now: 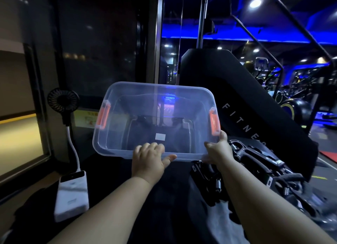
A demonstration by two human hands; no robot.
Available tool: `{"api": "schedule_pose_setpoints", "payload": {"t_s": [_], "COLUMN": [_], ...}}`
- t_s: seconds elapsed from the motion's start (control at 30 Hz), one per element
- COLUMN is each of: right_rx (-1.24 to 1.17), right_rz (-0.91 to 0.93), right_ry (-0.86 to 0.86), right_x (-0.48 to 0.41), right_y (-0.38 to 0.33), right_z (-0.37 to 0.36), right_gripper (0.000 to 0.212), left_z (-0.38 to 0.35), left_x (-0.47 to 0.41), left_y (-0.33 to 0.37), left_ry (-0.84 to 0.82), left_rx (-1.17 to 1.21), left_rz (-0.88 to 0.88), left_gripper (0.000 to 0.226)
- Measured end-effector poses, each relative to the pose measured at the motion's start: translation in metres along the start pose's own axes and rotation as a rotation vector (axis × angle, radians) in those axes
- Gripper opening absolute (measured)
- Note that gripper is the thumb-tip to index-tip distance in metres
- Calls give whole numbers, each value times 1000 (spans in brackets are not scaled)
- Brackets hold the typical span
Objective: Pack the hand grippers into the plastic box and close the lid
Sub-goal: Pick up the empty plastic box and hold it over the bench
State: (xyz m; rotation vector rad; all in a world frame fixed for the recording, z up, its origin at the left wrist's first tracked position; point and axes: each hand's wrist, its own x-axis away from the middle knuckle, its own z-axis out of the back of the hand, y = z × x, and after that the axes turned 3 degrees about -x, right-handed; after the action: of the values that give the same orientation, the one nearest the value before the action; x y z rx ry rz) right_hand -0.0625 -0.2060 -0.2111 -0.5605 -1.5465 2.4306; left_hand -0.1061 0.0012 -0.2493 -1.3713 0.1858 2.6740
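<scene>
Left hand (148, 159): clamped on the near rim of the plastic box (127, 105), fingers over the edge, thumb below; judged a steadying grip.
Right hand (218, 149): closed on the near right corner of the same rim, just under the right orange latch (213, 122).
Plastic box: held up off the surface, tipped with its open mouth toward the camera; no lid on it, nothing inside. Probably tilted to check it or to bring it over to the load.
Left orange latch (104, 116): hung loose on the far short side.
Hand grippers (255, 163): black, with springs, piled on the dark surface at the right, just beside the right hand; none packed yet.
Lid: not seen.
Power bank (72, 196): white, lower left, cabled to a small fan (63, 101); well apart from the work.
</scene>
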Motion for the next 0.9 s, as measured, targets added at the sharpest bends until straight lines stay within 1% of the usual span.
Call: {"api": "schedule_pose_setpoints", "payload": {"t_s": [0.07, 0.13, 0.2, 0.3, 0.4, 0.47, 0.53, 0.6, 0.63, 0.67, 0.73, 0.83, 0.87, 0.9], "right_rx": [-36, -34, -93, -150, -151, -144, -123, -98, -77, -56, -32, -32, -37, -42], "right_rz": [0, 4, -8, 0, 12, 9, 15, 28, 32, 36, 35, 21, 20, 20], "right_ry": [-14, -40, -85, -77, -51, -30, -16, -6, -3, 1, 10, 19, 20, 20], "right_x": [2, 6, 9, 9, 4, -1, -6, -11, -14, -16, -21, -24, -25, -25], "right_y": [3, 8, 16, 26, 26, 25, 23, 19, 17, 16, 17, 23, 24, 26], "right_z": [-5, -12, -22, -36, -46, -51, -55, -57, -57, -58, -59, -61, -61, -62], "right_gripper": [49, 41, 41, 49, 47, 45, 43, 42, 41, 40, 39, 39, 39, 39], "left_z": [-2, -7, -14, -23, -30, -31, -30, -27, -27, -27, -30, -34, -34, -34], "left_x": [3, 9, 17, 23, 20, 19, 20, 23, 25, 26, 32, 42, 45, 45], "left_y": [-4, -10, -19, -28, -33, -31, -25, -17, -16, -16, -21, -29, -31, -32], "left_ry": [-42, -149, -231, -231, -269, -245, -120, 9, 27, 3, -148, -402, -467, -484], "left_rx": [19, 0, -25, 24, 29, 41, 75, 113, 155, 213, 288, 233, 249, 306], "left_rz": [31, 83, 106, 123, 148, 165, 232, 339, 371, 398, 479, 578, 618, 681], "left_gripper": [43, 44, 47, 50, 52, 48, 42, 35, 32, 32, 38, 55, 58, 57]}}
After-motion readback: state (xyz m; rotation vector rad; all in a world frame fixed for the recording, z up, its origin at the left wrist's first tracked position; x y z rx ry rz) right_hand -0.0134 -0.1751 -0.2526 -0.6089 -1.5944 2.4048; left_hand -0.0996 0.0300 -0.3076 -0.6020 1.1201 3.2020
